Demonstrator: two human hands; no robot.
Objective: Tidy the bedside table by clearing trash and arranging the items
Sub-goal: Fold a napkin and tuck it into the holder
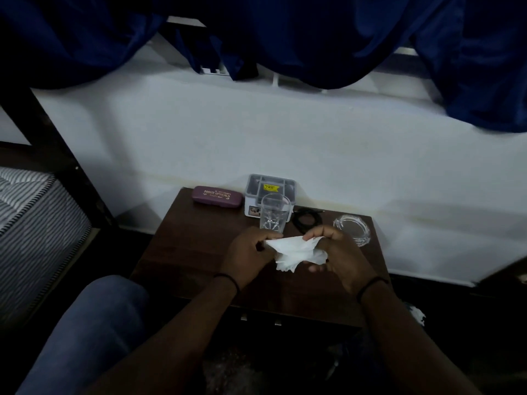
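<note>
A crumpled white tissue point(296, 253) hangs between both hands above the middle of the dark wooden bedside table point(185, 252). My left hand point(246, 256) pinches its left edge. My right hand point(339, 256) pinches the upper right edge with fingers curled round it. Behind the hands stands a clear drinking glass point(274, 210). A maroon spectacle case point(217, 196) lies at the back left. A small white and grey box point(269, 192) with a yellow label sits at the back centre. A coiled black cable point(306, 219) and a glass ashtray point(352, 228) lie to the right.
A white wall rises behind the table, with dark blue curtains point(285, 38) hanging above. A striped mattress point(34, 223) and dark bed frame stand at the left. My knee in blue trousers point(94, 317) is at the lower left. White scrap point(417, 315) lies on the floor at right.
</note>
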